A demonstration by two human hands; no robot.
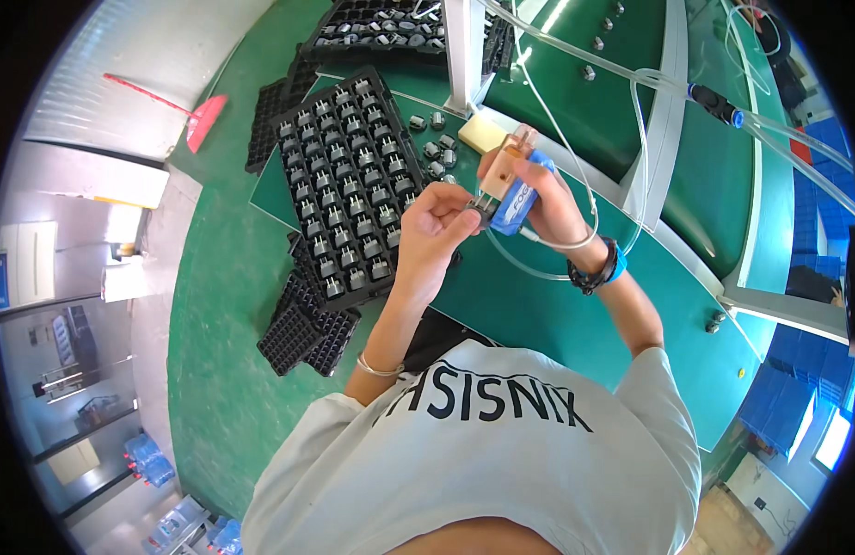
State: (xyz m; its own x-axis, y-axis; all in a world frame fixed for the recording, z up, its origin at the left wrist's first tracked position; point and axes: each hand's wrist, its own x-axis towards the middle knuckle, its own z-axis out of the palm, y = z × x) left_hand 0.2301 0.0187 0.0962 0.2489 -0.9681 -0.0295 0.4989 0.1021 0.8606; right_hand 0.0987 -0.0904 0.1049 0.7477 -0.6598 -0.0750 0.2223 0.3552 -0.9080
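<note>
The left hand (434,222) is pinching a small dark component (480,215) at its fingertips, directly at three o'clock, against the blue tool (517,199) the right hand (547,190) is gripping (clear tubing attached); the black tray (349,185) is lying at ten o'clock on the green surface (538,296).

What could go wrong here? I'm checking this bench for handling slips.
The left hand pinches a small dark part only by its fingertips against the blue tool in the right hand; it might slip and drop. The clear tube loops around the right wrist and could snag. Loose parts lie beside the tray and could get knocked away.
</note>
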